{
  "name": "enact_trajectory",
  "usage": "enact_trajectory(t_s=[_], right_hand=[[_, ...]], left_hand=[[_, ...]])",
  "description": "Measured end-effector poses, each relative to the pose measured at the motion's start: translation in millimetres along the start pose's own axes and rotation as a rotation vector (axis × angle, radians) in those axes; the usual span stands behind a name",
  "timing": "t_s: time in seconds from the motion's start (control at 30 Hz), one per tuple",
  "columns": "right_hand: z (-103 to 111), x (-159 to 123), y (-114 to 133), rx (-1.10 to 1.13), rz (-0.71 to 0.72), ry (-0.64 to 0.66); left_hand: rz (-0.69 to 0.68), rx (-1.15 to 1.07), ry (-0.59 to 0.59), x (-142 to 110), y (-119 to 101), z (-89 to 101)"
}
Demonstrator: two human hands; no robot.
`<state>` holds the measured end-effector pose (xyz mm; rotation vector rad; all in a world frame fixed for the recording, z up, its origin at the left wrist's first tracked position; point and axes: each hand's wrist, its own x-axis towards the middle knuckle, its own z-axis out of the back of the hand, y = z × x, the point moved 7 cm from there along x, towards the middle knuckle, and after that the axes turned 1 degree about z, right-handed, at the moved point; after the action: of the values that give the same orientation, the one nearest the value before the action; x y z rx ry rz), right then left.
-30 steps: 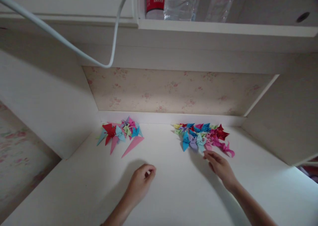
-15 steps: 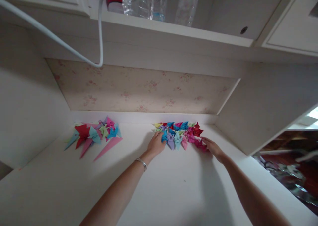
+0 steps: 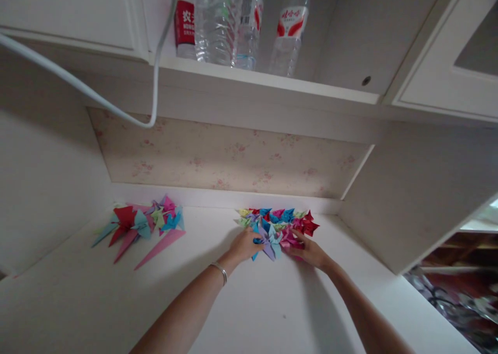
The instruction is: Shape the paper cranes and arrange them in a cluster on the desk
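Several folded paper flowers in blue, lilac, pink, red and pale green lie in rows on the white desk by the back wall. The front row, with a lilac paper flower [image 3: 267, 242] at its middle, is squeezed between my two hands. My left hand [image 3: 245, 244] curls around the row's left end, its thumb and fingers on a blue paper flower [image 3: 257, 240]. My right hand [image 3: 313, 251] closes on the pink paper flowers [image 3: 288, 237] at the right end. Behind them, a red paper flower [image 3: 310, 224] sits at the right of the back rows.
A separate pile of larger paper flowers [image 3: 142, 223] lies at the left on the white desk [image 3: 249, 312]. Overhead, plastic bottles [image 3: 290, 38] stand on a shelf [image 3: 272, 82]. A white cable [image 3: 154, 79] hangs down at the upper left. A side panel [image 3: 420, 188] rises at the right.
My right hand has moved left and pushed the pink flowers inward, so the front row is squeezed tighter and bunched up. The camera view has tilted upward, showing more of the bottles.
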<state>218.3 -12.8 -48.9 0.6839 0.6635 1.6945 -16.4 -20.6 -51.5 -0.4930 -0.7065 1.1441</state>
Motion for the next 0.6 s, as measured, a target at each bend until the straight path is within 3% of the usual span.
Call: enact_trajectory(t_s=[0.1, 0.23, 0.33, 0.47, 0.6], right_hand=[[-15, 1, 23, 0.071, 0.068, 0.160], [-21, 9, 51, -0.111, 0.148, 0.122], [-29, 14, 66, -0.263, 0.172, 0.119], [-44, 10, 78, -0.374, 0.186, 0.158], [-54, -1, 88, -0.408, 0.219, 0.166]], left_hand=[[0.016, 0.004, -0.039, -5, -1, 3.5], [0.042, -0.014, -0.091, -18, 1, 18.4], [0.062, -0.035, -0.133, -39, 7, 43.2], [0.063, -0.059, -0.221, -79, 28, 105.1], [0.154, 0.058, -0.340, -118, 72, 195.2]])
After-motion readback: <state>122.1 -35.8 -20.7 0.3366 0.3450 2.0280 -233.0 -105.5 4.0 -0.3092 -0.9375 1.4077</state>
